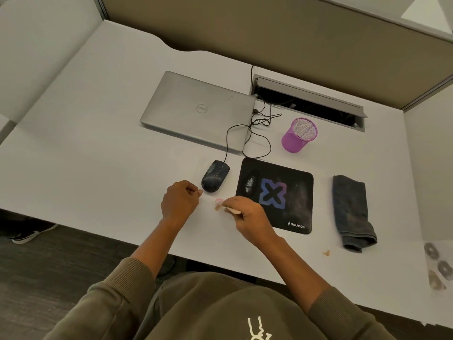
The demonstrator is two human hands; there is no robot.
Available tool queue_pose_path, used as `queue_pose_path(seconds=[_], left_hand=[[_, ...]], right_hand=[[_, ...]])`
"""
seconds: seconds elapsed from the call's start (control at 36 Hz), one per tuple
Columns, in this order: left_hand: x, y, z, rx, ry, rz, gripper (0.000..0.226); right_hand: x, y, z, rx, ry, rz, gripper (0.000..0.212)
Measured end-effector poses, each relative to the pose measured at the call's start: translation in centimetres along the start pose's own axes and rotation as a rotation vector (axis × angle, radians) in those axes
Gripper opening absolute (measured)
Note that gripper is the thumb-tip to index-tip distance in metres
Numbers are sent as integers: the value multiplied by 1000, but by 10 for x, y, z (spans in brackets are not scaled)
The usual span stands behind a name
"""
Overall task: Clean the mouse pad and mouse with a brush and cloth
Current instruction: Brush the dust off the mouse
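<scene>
- Right hand [247, 217]: fingers curled around one brush [226, 207], bristles on the worktop [98, 168].
- Left hand [180, 201]: fingers clenched, holding nothing.
- One mouse [215, 176], one mouse pad [275, 195], one cloth [351, 212].

The pad [274, 195] is black with a blue-purple X and white dusty smears. The mouse [215, 175] is black, the cloth [351, 212] dark grey, the cup [299, 134] purple mesh.

At frame centre the mouse [215, 176] sat just left of the mouse pad [275, 195] on the tabletop [98, 153]. The cloth [353, 213] lay right of the pad. Above them lay the laptop [198, 110], with the cup [299, 134] to its right.
</scene>
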State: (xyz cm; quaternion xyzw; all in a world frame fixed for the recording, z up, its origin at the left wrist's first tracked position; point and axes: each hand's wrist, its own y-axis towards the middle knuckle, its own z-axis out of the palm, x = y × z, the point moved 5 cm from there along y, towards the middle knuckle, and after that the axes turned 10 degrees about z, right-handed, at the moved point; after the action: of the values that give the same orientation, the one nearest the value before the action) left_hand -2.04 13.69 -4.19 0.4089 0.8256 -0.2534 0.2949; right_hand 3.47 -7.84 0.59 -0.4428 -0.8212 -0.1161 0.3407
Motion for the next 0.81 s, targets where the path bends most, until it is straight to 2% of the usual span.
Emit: queue_pose_path(seconds=[0.08, 0.19, 0.33, 0.56, 0.72, 0.81], left_hand=[[-2, -3, 2, 2, 0, 1, 17], [-4, -5, 1, 0, 1, 9, 17], [-6, -6, 2, 6, 5, 10, 19], [-9, 0, 3, 1, -18, 27, 31], [-15, 7, 8, 35, -1, 41, 34], [-16, 7, 8, 29, -5, 42, 33]], right_hand=[[1, -5, 4, 34, 30, -6, 25], [2, -4, -1, -54, 120, 12, 21], [0, 3, -2, -51, 147, 49, 19], [8, 49, -40, -269, 257, 88, 19], [8, 68, -30, -230, 248, 133, 21], [12, 54, -15, -188, 217, 82, 25]])
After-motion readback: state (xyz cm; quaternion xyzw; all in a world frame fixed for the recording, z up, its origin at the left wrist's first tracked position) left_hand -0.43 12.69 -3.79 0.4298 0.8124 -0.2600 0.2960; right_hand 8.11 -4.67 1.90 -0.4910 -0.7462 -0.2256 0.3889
